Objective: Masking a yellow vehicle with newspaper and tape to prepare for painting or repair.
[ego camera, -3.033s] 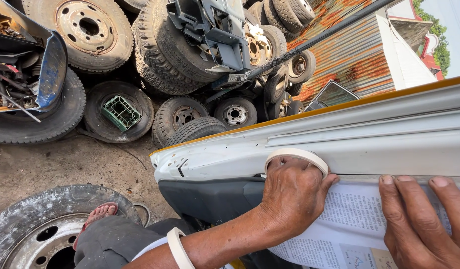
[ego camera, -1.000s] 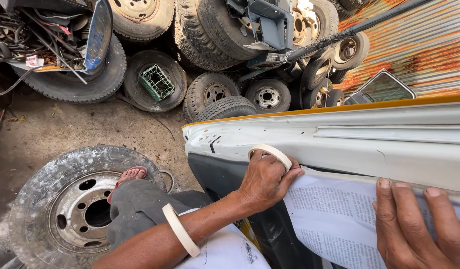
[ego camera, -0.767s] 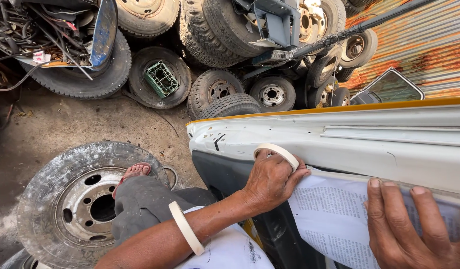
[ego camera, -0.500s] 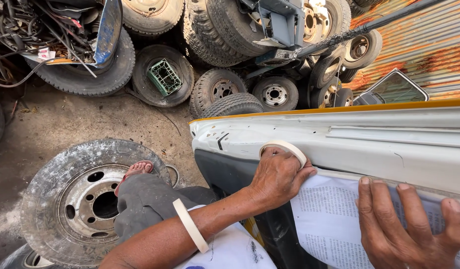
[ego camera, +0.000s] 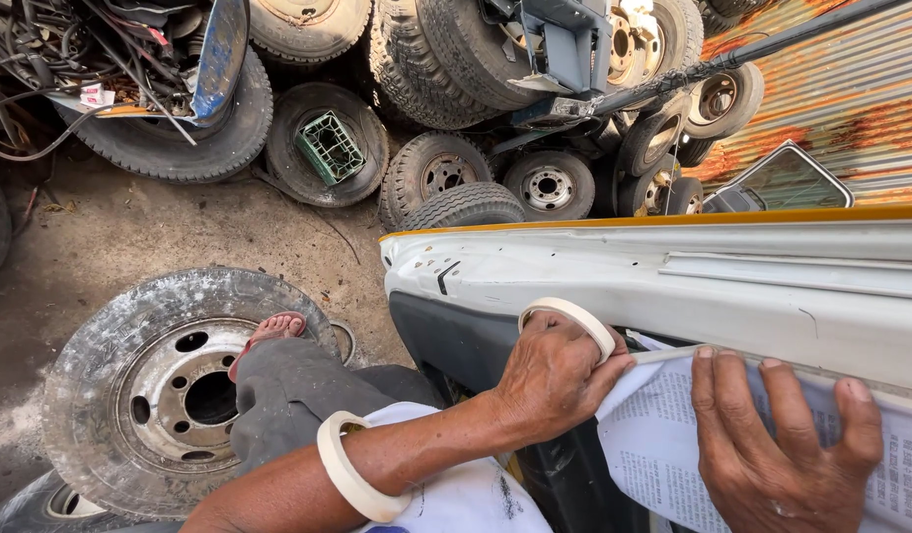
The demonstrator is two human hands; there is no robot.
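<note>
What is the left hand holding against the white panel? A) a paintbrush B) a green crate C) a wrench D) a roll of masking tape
D: the left hand has its grip on a cream roll of masking tape, pressed to the white vehicle panel.

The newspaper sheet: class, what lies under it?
The newspaper sheet lies against the white vehicle panel, pressed flat by the right hand. The dark section below shows only at its left; the rest is covered.

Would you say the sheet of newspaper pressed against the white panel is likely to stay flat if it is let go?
Probably not: the newspaper looks thin and floppy, so it would likely sag. The right hand flattens it against the white panel, while the left hand holds a tape roll at its edge.
</note>
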